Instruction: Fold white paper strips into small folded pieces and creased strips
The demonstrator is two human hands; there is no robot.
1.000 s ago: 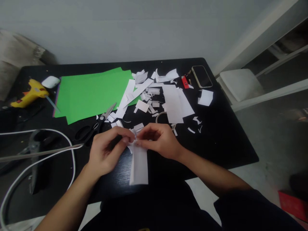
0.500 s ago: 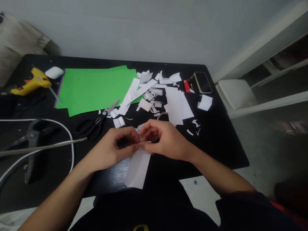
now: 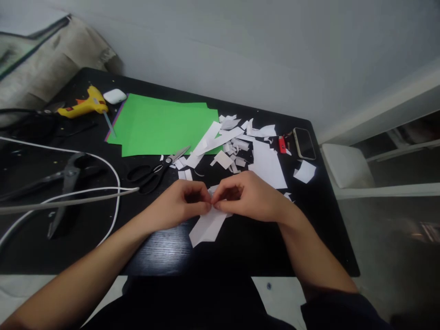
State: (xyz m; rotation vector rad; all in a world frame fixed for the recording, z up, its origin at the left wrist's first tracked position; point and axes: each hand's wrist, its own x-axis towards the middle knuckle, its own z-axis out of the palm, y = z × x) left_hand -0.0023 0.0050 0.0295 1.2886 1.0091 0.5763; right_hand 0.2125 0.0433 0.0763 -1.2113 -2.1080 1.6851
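Both my hands meet near the front of the black table, pinching a piece of white paper (image 3: 207, 228). My left hand (image 3: 178, 204) has thumb and index finger closed on it from the left. From the right, my right hand (image 3: 249, 197) grips it the same way, the two sets of fingertips almost touching. The paper's lower part hangs toward me, bent along its length; its upper part is mostly hidden behind my fingers. Beyond the left hand lie black-handled scissors (image 3: 160, 168), blades pointing to the far right. Several white paper scraps (image 3: 237, 151) are scattered past my hands.
Green sheets (image 3: 165, 126) lie at the back of the table (image 3: 326, 243), beside a white case (image 3: 114, 96) and a yellow glue gun (image 3: 87, 104). White cables (image 3: 118, 201) and pliers (image 3: 70, 183) are at left. A red lighter (image 3: 282, 145) and phone (image 3: 304, 143) sit at right.
The view has turned, so the table appears tilted and shifted right. Both hands keep their pinch on the paper, whose hanging part now looks shorter and slants more.
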